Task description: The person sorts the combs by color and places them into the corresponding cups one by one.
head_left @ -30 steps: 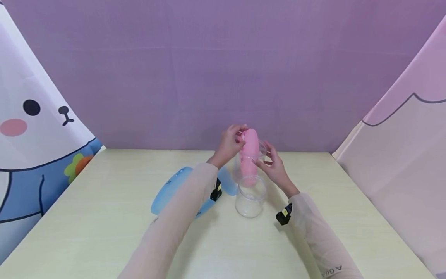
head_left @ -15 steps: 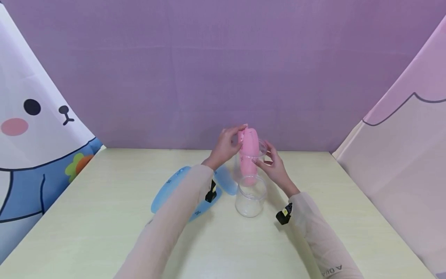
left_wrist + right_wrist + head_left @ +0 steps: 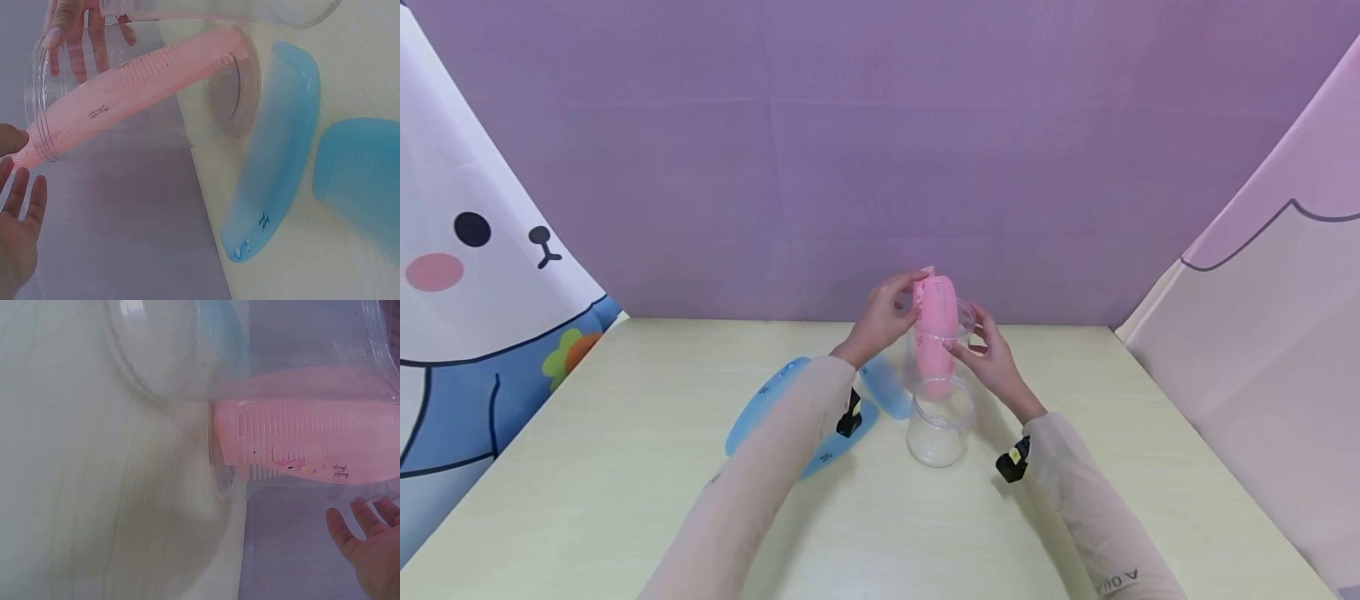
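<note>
A pink comb (image 3: pixel 937 308) stands tilted inside the rear clear jar (image 3: pixel 162 131), its upper end sticking out past the mouth. My left hand (image 3: pixel 882 315) pinches that end between thumb and fingers, the other fingers spread in the left wrist view. On the right side of the same jar, my right hand (image 3: pixel 996 360) holds it near the rim, thumb in front and fingers behind. Fine teeth and small dark lettering show on the comb through the plastic in the right wrist view. A second clear jar (image 3: pixel 936 443) stands upright directly in front.
Blue combs lie flat on the pale table (image 3: pixel 625 467) to the left: a curved one (image 3: pixel 275 156) close beside the rear jar, and a wider one (image 3: pixel 362 156) partly under my left sleeve in the head view. A purple backdrop (image 3: pixel 880 150) rises behind the table.
My left hand has shifted slightly left and the comb has turned, so its teeth now face the head camera. My right hand and both jars have stayed in place.
</note>
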`<action>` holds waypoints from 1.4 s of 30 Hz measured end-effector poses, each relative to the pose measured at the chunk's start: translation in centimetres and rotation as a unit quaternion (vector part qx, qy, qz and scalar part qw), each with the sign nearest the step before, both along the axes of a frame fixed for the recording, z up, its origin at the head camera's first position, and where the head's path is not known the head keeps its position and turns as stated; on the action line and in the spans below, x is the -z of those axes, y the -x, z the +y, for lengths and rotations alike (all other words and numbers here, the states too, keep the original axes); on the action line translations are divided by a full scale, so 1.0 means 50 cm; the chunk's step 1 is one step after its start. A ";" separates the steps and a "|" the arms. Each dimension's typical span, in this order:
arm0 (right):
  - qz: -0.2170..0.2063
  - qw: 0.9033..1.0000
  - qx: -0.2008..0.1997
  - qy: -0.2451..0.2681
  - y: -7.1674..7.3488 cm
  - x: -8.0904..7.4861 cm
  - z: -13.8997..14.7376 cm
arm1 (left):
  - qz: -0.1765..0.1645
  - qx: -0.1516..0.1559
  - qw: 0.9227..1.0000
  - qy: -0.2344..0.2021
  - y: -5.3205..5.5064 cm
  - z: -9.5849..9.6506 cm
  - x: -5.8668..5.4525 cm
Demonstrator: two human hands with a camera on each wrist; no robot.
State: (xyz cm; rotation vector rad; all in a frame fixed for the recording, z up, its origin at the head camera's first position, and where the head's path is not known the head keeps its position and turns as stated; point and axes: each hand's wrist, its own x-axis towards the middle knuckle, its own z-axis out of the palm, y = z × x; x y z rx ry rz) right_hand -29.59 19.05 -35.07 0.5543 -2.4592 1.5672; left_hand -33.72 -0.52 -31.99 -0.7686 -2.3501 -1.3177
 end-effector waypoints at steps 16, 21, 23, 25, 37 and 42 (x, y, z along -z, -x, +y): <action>-0.015 1.000 0.003 -0.013 -0.010 -0.012 0.004 | -0.011 0.000 1.000 -0.006 -0.012 -0.027 0.012; 0.002 1.000 0.002 -0.026 -0.021 -0.020 0.013 | -0.003 -0.005 1.000 -0.019 -0.011 -0.045 0.026; 0.015 1.000 0.000 -0.024 -0.025 -0.022 0.018 | 0.002 -0.007 1.000 -0.022 -0.011 -0.052 0.032; 0.027 0.999 0.000 -0.023 -0.030 -0.023 0.022 | 0.003 -0.014 1.000 -0.022 -0.012 -0.058 0.039; 0.065 0.997 -0.020 -0.027 -0.085 -0.020 0.037 | -0.064 -0.052 0.997 -0.005 -0.015 -0.093 0.082; 0.087 0.995 -0.030 -0.035 -0.109 -0.013 0.040 | -0.080 -0.066 0.995 0.002 -0.010 -0.101 0.103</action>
